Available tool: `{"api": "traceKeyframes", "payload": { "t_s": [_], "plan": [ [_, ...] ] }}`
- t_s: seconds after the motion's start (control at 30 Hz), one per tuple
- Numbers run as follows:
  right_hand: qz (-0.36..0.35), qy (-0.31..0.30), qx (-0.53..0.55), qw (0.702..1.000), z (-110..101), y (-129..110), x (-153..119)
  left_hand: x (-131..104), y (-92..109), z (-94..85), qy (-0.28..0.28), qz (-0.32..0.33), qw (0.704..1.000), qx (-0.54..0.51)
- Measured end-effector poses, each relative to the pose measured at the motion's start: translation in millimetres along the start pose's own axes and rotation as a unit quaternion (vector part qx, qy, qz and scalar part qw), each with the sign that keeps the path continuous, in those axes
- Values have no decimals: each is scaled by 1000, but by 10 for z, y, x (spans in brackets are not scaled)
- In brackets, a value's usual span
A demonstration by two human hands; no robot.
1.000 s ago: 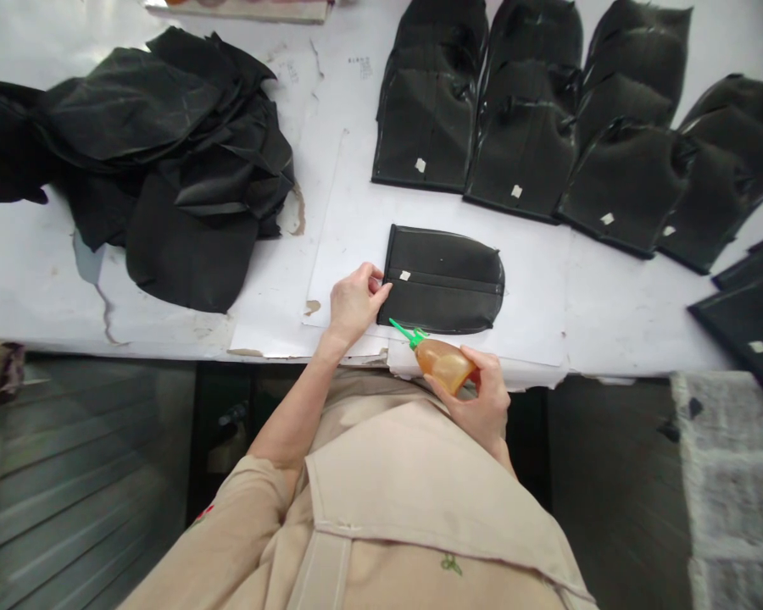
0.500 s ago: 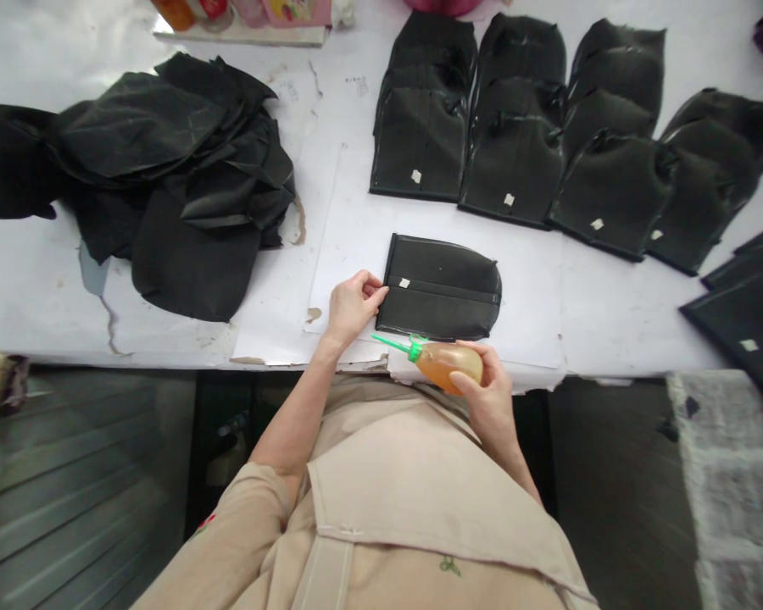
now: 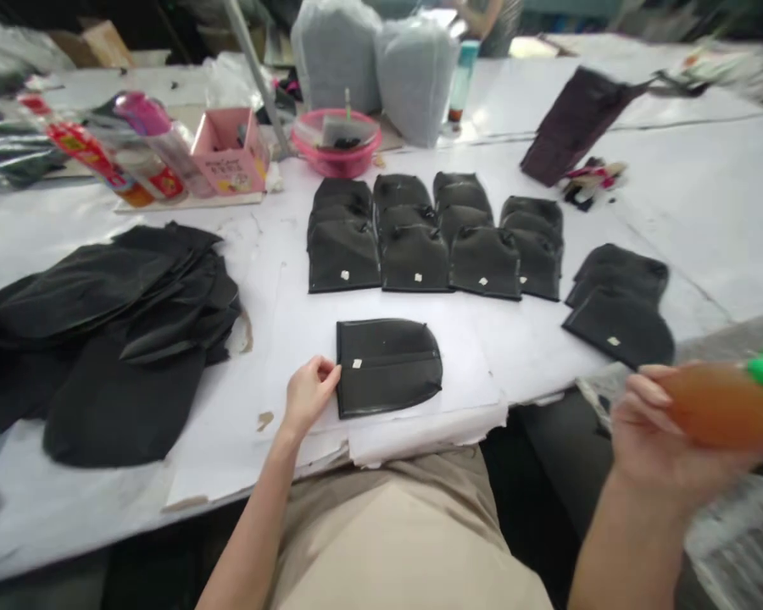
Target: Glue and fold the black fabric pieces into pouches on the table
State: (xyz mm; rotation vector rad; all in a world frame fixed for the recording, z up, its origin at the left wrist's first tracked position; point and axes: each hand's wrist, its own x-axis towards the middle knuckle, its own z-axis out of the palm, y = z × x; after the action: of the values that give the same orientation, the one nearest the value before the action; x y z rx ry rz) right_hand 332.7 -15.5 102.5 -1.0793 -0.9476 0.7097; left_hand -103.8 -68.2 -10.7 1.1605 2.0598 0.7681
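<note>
A black fabric piece (image 3: 387, 385) with one rounded end and a small pale label lies flat on white paper in front of me. My left hand (image 3: 311, 391) pinches its straight left edge between thumb and fingers. At the far right, my right hand (image 3: 654, 432) is raised and wrapped round a squeeze bottle (image 3: 725, 405) of amber liquid with a green cap. The bottle is tilted sideways, and its tip lies outside the view.
Overlapping rows of similar black pieces (image 3: 344, 254) lie beyond, with another group (image 3: 623, 318) at right. A heap of black fabric (image 3: 127, 398) covers the left side. Behind stand a pink box (image 3: 229, 157), a pink basket (image 3: 336, 161) and a dark purple pouch (image 3: 569, 127).
My right hand has lifted the bottle up and far to the right, away from the black piece. My left hand stays at the edge. The view has tilted up, showing the far table.
</note>
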Motion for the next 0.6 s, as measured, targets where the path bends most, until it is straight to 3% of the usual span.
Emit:
{"api": "traceKeyframes", "payload": {
  "t_s": [0.1, 0.23, 0.37, 0.5, 0.6],
  "plan": [
    [146, 51, 57, 986, -203, 73, -105, -8, 3, 39, -19, -36, 977, -210],
    [208, 152, 80, 963, -497, 311, -341, -43, 115, 83, -71, -179, 883, -428],
    [231, 196, 83, 949, -803, 474, -483, -130, 286, 130, -154, -222, 823, -500],
    [230, 235, 93, 940, -1033, 522, -477, -207, 508, 271, -172, -224, 809, -516],
    [216, 257, 91, 937, -1151, 533, -431, -223, 809, 426, -171, -220, 801, -530]
  ]
}}
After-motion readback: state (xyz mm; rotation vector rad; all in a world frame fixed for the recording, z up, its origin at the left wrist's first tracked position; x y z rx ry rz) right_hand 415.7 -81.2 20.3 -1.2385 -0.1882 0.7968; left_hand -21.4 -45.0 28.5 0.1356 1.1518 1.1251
